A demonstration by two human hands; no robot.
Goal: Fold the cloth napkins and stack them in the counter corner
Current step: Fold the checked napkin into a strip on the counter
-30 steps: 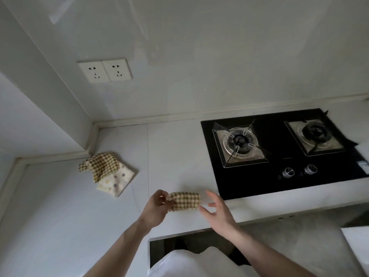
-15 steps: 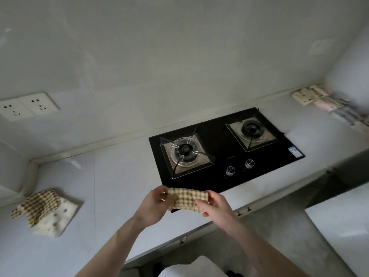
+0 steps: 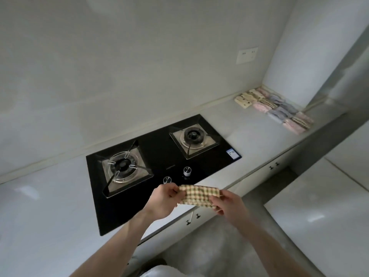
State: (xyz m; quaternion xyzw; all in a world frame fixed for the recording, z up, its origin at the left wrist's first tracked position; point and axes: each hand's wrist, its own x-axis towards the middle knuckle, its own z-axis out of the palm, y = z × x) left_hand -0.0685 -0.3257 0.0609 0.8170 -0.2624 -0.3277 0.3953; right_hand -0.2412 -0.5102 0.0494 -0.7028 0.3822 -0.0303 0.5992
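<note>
Both hands hold one folded checked napkin (image 3: 197,196) in the air above the front edge of the desk (image 3: 249,124), just in front of the stove (image 3: 159,156). The left hand (image 3: 164,200) pinches its left end with fingers curled round the cloth. The right hand (image 3: 229,203) pinches the lower right edge, thumb on top. The napkin looks folded into a short band, so the fold seems done or nearly done. The pile of folded napkins (image 3: 275,107) lies in rows in the far right corner of the desk, well apart from the hands.

Step in hand, as I judge it: finish the fold and carry it over to the corner. To do it well, keep both ends pinched so the layers don't slip, line up the edges before letting go, lay it flat beside or on the rows, square with them. Loose cloth springs open if one end is dropped early.
</note>
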